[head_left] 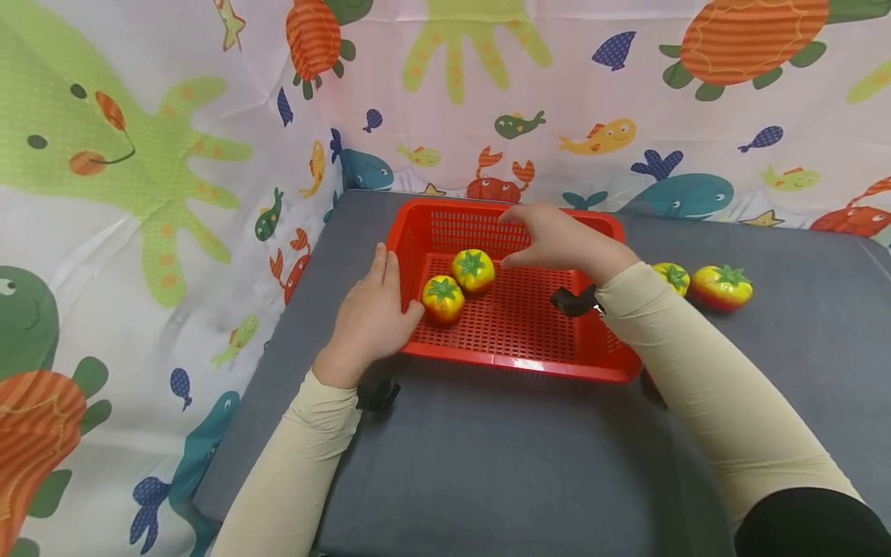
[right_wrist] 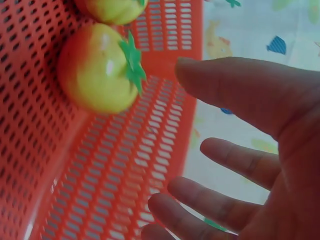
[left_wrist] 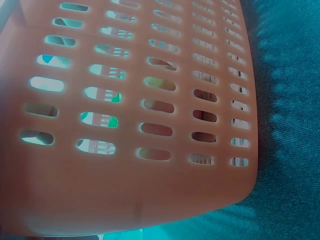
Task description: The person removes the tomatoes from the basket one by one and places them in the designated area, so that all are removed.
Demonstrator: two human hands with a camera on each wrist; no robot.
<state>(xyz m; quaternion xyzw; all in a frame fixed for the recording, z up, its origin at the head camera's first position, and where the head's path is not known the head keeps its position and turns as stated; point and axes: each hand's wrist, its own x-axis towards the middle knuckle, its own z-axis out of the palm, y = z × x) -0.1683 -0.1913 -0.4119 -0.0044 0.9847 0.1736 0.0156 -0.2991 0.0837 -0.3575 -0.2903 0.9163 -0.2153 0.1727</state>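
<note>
A red plastic basket (head_left: 518, 362) with slotted walls stands on the grey table. Inside, toward its left end, sit two yellow-and-red toy tomatoes, a nearer one (head_left: 442, 300) and a farther one (head_left: 473, 271), each topped with a green star-shaped leaf. My left hand (head_left: 371, 316) rests against the basket's left rim, fingers straight and thumb spread toward the front corner. In the left wrist view the basket's slotted wall (left_wrist: 90, 185) fills most of the picture. Over the basket's far side hovers my right hand (head_left: 567, 244), fingers spread and holding nothing, to the right of the tomatoes.
Right of the basket, two more toy tomatoes lie on the table, one (head_left: 672, 277) partly behind my right forearm and another (head_left: 724, 288) beside it. A dark round thing (head_left: 650, 387) peeks from under that forearm. A patterned sea-animal cloth (head_left: 445, 100) hangs behind and at left.
</note>
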